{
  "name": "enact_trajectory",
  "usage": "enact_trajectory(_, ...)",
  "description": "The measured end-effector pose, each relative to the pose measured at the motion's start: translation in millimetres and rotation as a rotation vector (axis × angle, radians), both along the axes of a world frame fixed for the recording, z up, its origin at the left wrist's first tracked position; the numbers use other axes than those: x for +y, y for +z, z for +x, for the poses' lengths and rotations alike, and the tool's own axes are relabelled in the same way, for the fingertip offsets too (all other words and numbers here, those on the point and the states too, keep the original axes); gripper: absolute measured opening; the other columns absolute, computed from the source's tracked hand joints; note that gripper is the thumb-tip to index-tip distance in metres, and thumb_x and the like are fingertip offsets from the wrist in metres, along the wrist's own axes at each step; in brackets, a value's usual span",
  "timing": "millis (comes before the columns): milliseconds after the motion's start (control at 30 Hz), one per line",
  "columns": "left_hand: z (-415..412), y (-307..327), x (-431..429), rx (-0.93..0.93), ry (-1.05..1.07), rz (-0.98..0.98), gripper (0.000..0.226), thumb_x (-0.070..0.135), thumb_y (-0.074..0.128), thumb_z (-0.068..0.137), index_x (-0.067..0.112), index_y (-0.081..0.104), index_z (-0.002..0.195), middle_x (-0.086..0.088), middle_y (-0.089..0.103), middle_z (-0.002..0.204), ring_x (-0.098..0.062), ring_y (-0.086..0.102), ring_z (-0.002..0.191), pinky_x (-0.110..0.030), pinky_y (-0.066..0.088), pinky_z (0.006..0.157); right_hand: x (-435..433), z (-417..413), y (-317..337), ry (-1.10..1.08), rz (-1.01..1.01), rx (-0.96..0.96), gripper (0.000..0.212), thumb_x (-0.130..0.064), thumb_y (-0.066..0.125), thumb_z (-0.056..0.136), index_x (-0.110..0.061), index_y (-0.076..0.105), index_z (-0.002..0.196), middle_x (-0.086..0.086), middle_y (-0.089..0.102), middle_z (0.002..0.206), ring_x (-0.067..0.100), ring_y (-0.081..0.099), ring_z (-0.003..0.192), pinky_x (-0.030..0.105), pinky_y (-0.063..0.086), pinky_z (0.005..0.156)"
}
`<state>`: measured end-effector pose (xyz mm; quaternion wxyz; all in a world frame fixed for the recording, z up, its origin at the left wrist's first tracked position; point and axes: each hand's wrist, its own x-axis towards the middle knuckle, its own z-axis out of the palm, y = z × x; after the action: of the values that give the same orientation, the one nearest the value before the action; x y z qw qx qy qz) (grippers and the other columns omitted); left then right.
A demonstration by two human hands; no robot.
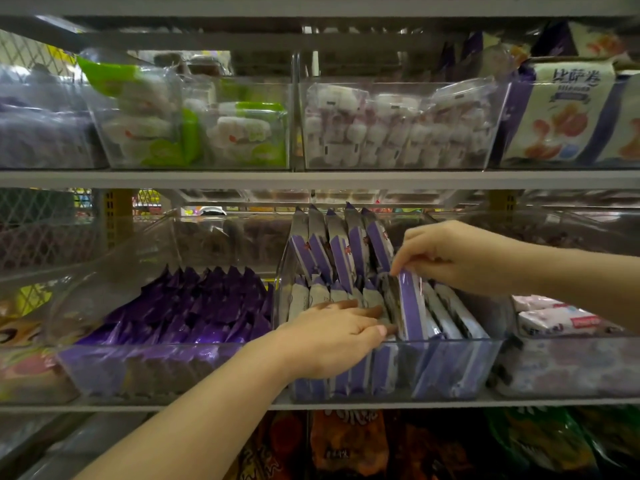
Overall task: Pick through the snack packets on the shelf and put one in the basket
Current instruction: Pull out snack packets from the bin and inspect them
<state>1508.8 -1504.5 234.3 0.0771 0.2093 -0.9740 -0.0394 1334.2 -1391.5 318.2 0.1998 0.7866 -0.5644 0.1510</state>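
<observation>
A clear plastic bin (460, 368) on the middle shelf holds several purple-and-white snack packets (341, 251) standing on edge. My right hand (446, 252) reaches in from the right and pinches the top edge of one purple-striped packet (412, 306), which leans to the left. My left hand (332, 337) lies inside the bin at its front, fingers straight, pressing against the row of packets to the left of the pinched one. No basket is in view.
A second clear bin (104, 362) with dark purple packets stands to the left. Bins of white wrapped sweets (398, 129) and green-white packs (194, 129) fill the upper shelf (311, 178). Orange and green bags (349, 441) lie on the shelf below.
</observation>
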Motion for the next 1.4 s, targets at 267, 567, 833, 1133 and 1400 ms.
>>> enact_trajectory(267,0.5,-0.3,5.8,0.048,0.060,0.000,0.046,0.052,0.015,0.102,0.049,0.034,0.144,0.019,0.024,0.159,-0.011,0.013,0.148,-0.038,0.010,0.116,23.5,3.6,-16.0,-0.012,-0.307,-0.397,0.035,-0.003,0.050,0.095,-0.034,0.062,0.083,-0.009,0.062,0.084,0.006,0.060,0.073,0.022,0.051,0.071)
enact_trajectory(567,4.7,0.4,40.5,0.424,0.104,-0.022,0.042,0.040,0.029,0.104,0.032,0.068,0.116,0.002,0.070,0.117,-0.017,0.060,0.113,-0.040,0.044,0.099,45.7,19.4,-24.4,-0.025,-0.676,-0.664,0.031,0.003,0.043,0.094,-0.021,0.062,0.091,-0.004,0.058,0.089,-0.003,0.052,0.079,0.000,0.037,0.071)
enact_trajectory(833,7.1,-13.3,73.2,0.664,0.177,0.173,0.041,0.055,0.038,0.099,0.034,0.062,0.125,0.010,0.067,0.120,-0.011,0.060,0.112,-0.039,0.047,0.098,74.7,37.5,-75.3,0.014,-0.849,-0.832,0.029,0.004,0.043,0.096,-0.018,0.062,0.097,-0.014,0.050,0.091,-0.008,0.051,0.082,0.004,0.040,0.073)
enact_trajectory(1133,-4.5,-15.8,94.6,0.912,0.047,0.503,0.028,0.045,0.042,0.101,0.033,0.056,0.123,0.011,0.065,0.105,0.000,0.065,0.085,-0.014,0.048,0.069,93.9,43.7,-105.7,0.118,-0.998,-0.864,0.026,0.000,0.041,0.095,-0.017,0.060,0.100,-0.005,0.049,0.093,-0.004,0.051,0.085,0.012,0.047,0.074)
enact_trajectory(1400,2.6,-39.8,99.3,1.241,-0.093,0.811,0.065,0.012,0.070,0.088,0.035,0.038,0.140,0.010,0.056,0.125,-0.001,0.069,0.098,-0.019,0.057,0.076,97.9,54.1,-147.6,0.231,-0.634,-1.099,0.019,-0.030,0.043,0.092,-0.034,0.055,0.107,-0.005,0.056,0.087,0.016,0.059,0.081,0.035,0.053,0.072)
